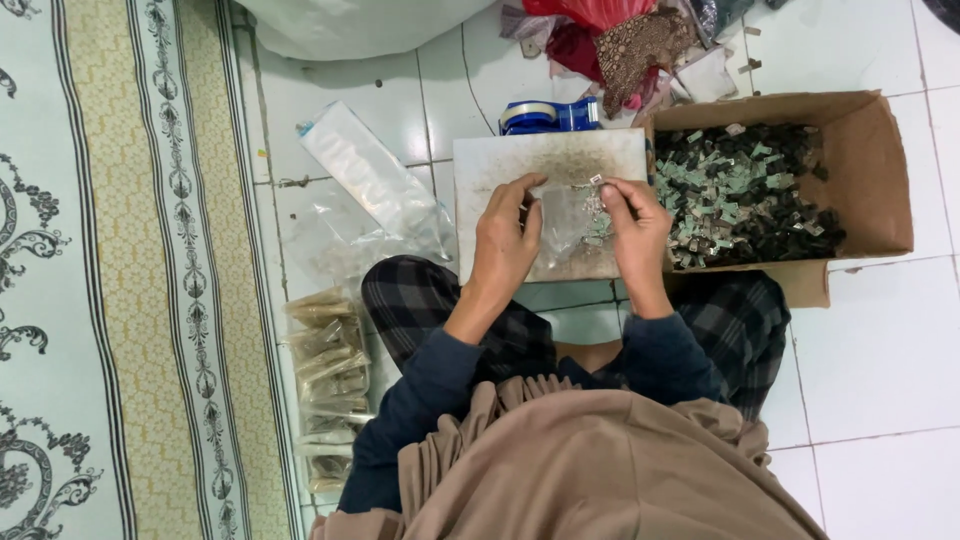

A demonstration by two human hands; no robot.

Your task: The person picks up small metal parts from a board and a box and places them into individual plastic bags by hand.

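I sit on a tiled floor with a white board (pixel 520 160) in front of my legs. My left hand (pixel 505 240) pinches the edge of a small clear plastic bag (pixel 565 225) lying on the board. My right hand (pixel 635 225) holds the bag's other side, and a small metal piece (pixel 596 180) sits between its fingertips. Some small pieces are inside the bag. A cardboard box (pixel 870 170) full of small green and dark pieces (pixel 745 195) stands just right of the board.
A blue tape dispenser (pixel 550 115) lies behind the board. Empty clear bags (pixel 370 175) lie to the left, and a row of filled packets (pixel 325 385) sits beside my left knee. A patterned carpet (pixel 110 270) covers the left. Cloth scraps (pixel 630 40) pile at the back.
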